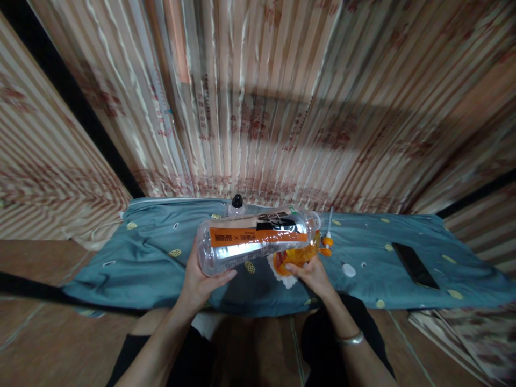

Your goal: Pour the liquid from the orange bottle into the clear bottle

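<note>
Head view: one camera, looking down at two bare hands over a low counter.
Left hand [201, 279]: fingers closed around the base end of the bottle [258, 239], thumb along its lower edge.
Bottle: one, clear plastic, cylindrical, lying nearly level above the counter, neck toward the right; orange and black label wrapped round the middle.
Right hand [312, 275]: fingers on the near edge of the orange piece [296, 257]; whether they grip it or only touch it cannot be told. A metal bangle [350, 338] sits on that wrist.
Orange piece: one, translucent, glossy, rounded, directly under the bottle's neck; its exact shape is blurred.
Doily [282, 274]: one, white, scalloped edge, flat beneath the orange piece.
Stick [328, 228]: one, thin and white, with orange beads at its lower end, just right of the orange piece.
Disc [349, 270]: one, small, white, round, flat on the cloth.
Small bottle [237, 205]: one, clear with a black cap, upright behind the big bottle.
Phone [415, 264]: one, black, flat, rectangular, well apart at the right.
Cloth [141, 252]: one, blue-grey, wrinkled, with small yellow prints, covering the counter.
Backdrop [258, 107]: striped, pleated fabric in pinkish tones.
</note>
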`<state>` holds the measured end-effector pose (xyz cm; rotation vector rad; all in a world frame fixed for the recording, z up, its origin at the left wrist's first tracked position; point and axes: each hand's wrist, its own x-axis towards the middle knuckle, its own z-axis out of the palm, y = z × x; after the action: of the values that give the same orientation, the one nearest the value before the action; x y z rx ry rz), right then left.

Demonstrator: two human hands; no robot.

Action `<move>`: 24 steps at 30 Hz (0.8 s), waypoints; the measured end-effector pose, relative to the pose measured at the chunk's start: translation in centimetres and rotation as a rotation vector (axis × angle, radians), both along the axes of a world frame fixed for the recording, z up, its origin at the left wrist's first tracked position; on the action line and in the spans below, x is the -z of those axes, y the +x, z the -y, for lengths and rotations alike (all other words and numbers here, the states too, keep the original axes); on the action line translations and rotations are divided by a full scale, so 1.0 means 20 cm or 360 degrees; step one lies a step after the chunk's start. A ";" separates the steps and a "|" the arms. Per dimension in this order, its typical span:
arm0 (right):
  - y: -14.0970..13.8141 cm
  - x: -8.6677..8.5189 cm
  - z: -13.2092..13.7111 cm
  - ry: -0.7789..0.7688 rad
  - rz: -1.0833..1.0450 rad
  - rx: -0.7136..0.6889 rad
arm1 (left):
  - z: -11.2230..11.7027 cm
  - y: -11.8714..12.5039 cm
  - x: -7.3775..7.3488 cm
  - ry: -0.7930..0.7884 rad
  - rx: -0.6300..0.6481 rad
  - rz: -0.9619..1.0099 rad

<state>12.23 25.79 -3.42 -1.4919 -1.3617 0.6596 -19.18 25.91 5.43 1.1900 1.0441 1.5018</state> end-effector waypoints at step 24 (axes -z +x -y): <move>-0.01 -0.38 -0.10 0.0240 -0.0109 -0.0150 | 0.01 0.01 -0.06 -0.0078 0.0020 0.0043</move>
<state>12.11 27.87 4.13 -1.2808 -1.4041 0.6466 -19.05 25.70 6.56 1.1371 1.0476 1.4709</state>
